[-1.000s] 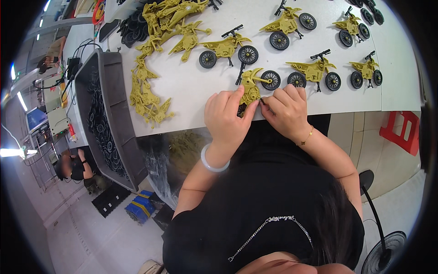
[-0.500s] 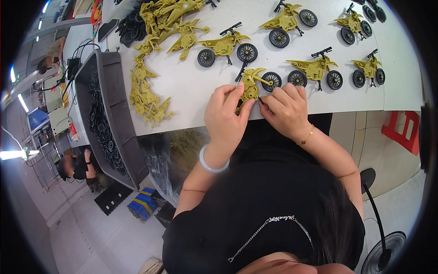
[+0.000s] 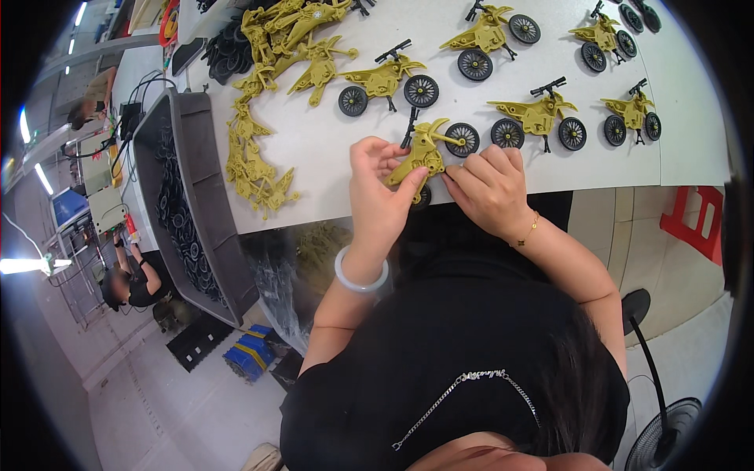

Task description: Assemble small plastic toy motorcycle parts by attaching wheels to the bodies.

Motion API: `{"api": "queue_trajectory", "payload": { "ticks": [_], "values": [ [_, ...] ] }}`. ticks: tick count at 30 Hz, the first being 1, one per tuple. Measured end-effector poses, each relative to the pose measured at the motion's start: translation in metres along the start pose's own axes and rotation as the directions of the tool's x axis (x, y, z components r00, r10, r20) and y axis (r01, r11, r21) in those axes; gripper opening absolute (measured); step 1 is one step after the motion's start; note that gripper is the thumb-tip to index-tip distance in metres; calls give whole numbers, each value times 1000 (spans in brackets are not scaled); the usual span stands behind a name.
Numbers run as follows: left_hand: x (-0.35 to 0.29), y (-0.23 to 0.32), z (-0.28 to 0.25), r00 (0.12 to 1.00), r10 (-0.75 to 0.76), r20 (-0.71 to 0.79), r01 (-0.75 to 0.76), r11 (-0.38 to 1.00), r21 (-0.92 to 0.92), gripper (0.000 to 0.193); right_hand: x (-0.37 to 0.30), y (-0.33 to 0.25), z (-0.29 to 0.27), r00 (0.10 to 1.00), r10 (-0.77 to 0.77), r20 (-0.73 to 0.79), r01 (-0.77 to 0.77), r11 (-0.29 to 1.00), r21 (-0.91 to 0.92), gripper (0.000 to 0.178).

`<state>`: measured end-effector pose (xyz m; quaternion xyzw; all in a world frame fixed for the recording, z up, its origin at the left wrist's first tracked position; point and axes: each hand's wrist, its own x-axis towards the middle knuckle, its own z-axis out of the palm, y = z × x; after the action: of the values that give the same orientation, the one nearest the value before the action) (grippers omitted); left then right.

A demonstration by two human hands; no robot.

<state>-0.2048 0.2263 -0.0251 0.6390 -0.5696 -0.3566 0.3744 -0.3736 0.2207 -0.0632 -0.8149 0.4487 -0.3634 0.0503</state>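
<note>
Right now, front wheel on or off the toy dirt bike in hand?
On: spoked front wheel sits at fork tip of toy dirt bike. Fully seated: cannot tell.

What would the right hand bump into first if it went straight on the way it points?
Most likely the bike in the left hand: the right hand points at it, perhaps already touching, though depth is unclear.

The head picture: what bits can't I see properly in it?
In the head view:
1) Back wheel of the held toy motorbike: partly hidden by the left hand.
2) Right hand: its own curled shape hides whether it pinches anything.
3) Yellow frame pile: cut off by the top edge.
4) Fan: cut off by the bottom edge.
</note>
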Motion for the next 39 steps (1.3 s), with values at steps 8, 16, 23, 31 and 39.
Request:
{"api": "queue_trajectory", "payload": {
  "ticks": [8, 16, 23, 31, 39],
  "values": [
    [4, 13, -18, 852, -301, 427, 499, 713, -493, 72, -2, -1, -10, 996, -35, -79, 41, 995, 86, 16],
    [-1, 15, -18, 809, -214, 547, 560, 560, -610, 57, 4, -5, -24, 994, -83, -72, 90, 991, 95, 18],
    [-5, 17, -10, 833, -249, 495, 542, 552, -634, 50, 9, -6, -33, 990, -126, -57, 130, 989, 67, 15],
    [-7, 17, -11, 813, -224, 538, 577, 440, -688, 43, 15, -9, -44, 985, -164, -62, 168, 982, 81, 16],
    [-11, 17, -9, 778, -182, 602, 624, 337, -705, 40, 17, -9, -54, 986, -165, -38, 168, 979, 119, 18]
  ]
}}
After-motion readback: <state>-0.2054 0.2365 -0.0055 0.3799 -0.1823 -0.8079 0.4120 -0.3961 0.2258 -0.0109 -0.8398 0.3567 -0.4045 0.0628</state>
